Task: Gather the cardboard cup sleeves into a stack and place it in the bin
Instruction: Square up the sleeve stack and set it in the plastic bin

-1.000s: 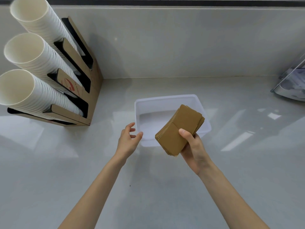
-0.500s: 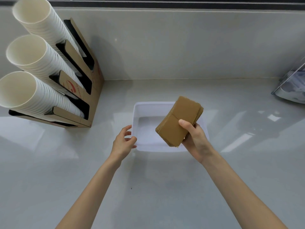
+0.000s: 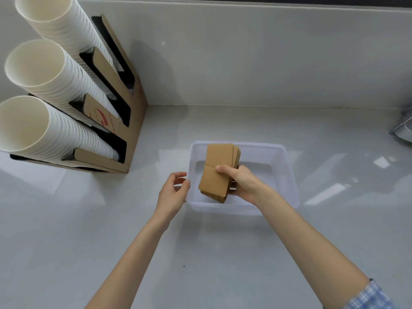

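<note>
A stack of brown cardboard cup sleeves (image 3: pixel 217 168) is held in my right hand (image 3: pixel 242 182), thumb on top and fingers underneath. The stack hangs over the inside of a white translucent plastic bin (image 3: pixel 287 175) on the counter, its near end low in the bin's left half. My left hand (image 3: pixel 172 194) rests at the bin's left rim, thumb and fingertips pinched on the edge. I cannot tell whether the stack touches the bin floor.
A cardboard dispenser (image 3: pixel 124 121) at the left holds three slanted columns of white paper cups (image 3: pixel 46 70). A wall runs behind the counter. A clear plastic object (image 3: pixel 403 128) shows at the right edge. A small dark speck (image 3: pixel 184 266) lies on the counter.
My right hand has swung the sleeve stack leftward and down into the bin, turning it nearly lengthwise. My left hand has gone from beside the bin to its left rim.
</note>
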